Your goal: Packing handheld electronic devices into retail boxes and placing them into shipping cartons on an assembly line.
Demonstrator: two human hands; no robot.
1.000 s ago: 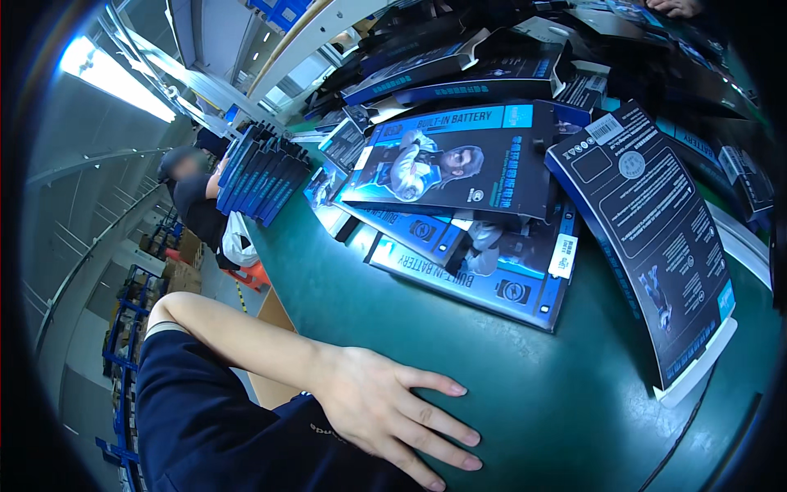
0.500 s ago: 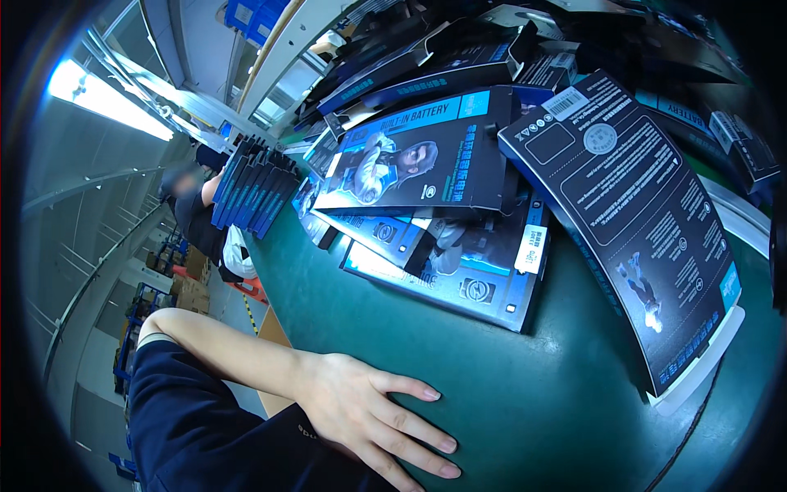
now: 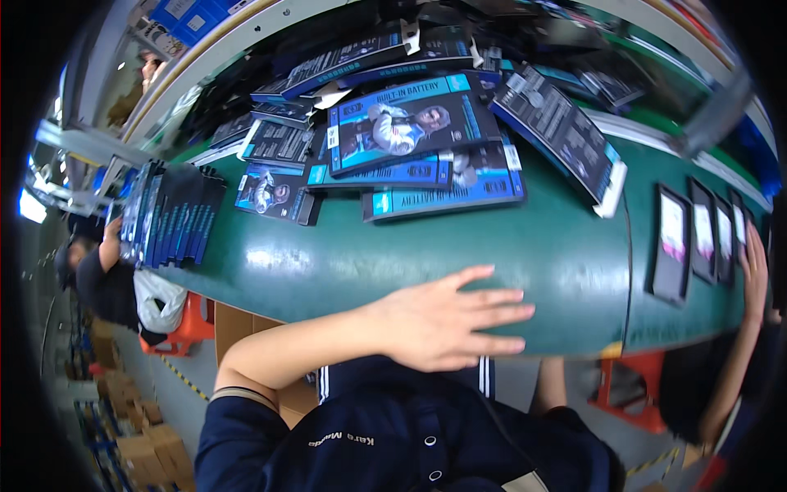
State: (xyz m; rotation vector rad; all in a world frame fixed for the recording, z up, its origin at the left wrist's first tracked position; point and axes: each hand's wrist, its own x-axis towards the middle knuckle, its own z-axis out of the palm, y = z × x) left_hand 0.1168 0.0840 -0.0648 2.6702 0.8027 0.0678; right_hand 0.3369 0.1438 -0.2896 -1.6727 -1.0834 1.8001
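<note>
My left hand (image 3: 449, 320) lies flat near the front edge of the green table (image 3: 328, 254), fingers spread, palm down, holding nothing. Beyond it is a pile of flat dark-blue and black printed boxes, and the top box (image 3: 406, 123) bears a picture of a figure with folded arms. Partly under it, the blue box (image 3: 443, 199) is nearest to my hand, with bare tabletop between them. To its right a tilted black box (image 3: 561, 135) leans off the pile, its white end flap open. Only a bit of my right forearm shows below the table edge; that hand is hidden.
Upright boxes (image 3: 176, 217) stand in a row at the left, beside a co-worker's arm (image 3: 109, 246). At the right, another person's hand (image 3: 754, 271) touches narrow black trays (image 3: 672, 242). A dark cord (image 3: 630, 271) crosses the table. Red stools (image 3: 184, 324) stand beyond both ends.
The view has swung right and levelled, bringing the black trays and the person at the right into sight. My left hand stays spread on the tabletop.
</note>
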